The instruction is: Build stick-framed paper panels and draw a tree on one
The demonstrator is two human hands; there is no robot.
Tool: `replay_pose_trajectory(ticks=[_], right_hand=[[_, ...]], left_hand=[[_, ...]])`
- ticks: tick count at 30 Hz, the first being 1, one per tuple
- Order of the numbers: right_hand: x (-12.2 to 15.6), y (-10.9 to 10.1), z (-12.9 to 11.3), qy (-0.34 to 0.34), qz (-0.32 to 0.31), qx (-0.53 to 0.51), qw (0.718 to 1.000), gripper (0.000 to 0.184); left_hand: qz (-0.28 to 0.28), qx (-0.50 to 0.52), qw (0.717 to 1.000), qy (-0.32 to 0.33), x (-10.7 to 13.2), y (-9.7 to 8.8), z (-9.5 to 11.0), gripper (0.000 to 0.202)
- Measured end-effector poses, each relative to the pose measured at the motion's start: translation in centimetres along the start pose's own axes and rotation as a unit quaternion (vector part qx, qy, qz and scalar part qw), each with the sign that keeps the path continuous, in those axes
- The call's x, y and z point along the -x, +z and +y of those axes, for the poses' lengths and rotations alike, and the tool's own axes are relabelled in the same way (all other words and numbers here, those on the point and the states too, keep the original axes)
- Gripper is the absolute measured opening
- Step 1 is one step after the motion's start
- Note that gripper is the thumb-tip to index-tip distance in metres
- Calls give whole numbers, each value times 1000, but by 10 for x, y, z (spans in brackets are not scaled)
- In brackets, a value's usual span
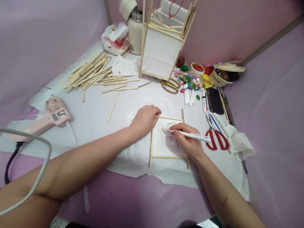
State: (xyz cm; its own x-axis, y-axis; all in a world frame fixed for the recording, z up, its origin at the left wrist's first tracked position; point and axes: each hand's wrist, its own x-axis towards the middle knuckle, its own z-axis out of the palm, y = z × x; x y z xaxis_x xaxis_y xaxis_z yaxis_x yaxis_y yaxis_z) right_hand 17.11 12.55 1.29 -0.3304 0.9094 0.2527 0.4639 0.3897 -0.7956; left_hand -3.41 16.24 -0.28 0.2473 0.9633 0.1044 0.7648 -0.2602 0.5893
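A small wooden-stick frame (169, 156) with a white panel (158, 149) lies flat on the white-covered table. Dark line drawings mark the panel, partly covered by my right hand. My left hand (146, 117) is at the frame's upper left corner, its fingers curled closed onto the stick there. In my right hand (190, 141) is a slim white pen (194, 136), pinched between thumb and fingers. Its tip points left and is at the panel's surface, close to a drawn curved line. The right hand's lower side lies over the frame's right stick.
Wooden sticks (87, 72) lie at the back left, near a pink glue gun (47, 118). A stick lantern (161, 52) stands behind with gold scissors (171, 86) at its base. Red-handled scissors (216, 139), a phone (215, 100) and white markers (189, 96) sit right. A white cable (45, 164) crosses front left.
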Motion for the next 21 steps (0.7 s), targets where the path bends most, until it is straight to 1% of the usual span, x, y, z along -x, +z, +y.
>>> replay_pose_trajectory(ticks=[3,6,10,17,21], right_hand=[[1,3,1,15,18,-17,1000,15],[-1,6,-1,14,26,-10,1000,10],[-2,9,-3,16,22,-13,1000,9],[-1,13,-1,-27,5,5,1000,15],[0,14,0,-31,-1,13,999,15]], left_hand=[[-1,0,1000,-1,0,-1,0,23],[-4,-2,1000,-1,0,-1,1,23],[-1,-5,1000,0,-1,0,0,22],[-2,-6,1000,5,0,1,-1,22],[0,-4,1000,1,0,1,-1,22]])
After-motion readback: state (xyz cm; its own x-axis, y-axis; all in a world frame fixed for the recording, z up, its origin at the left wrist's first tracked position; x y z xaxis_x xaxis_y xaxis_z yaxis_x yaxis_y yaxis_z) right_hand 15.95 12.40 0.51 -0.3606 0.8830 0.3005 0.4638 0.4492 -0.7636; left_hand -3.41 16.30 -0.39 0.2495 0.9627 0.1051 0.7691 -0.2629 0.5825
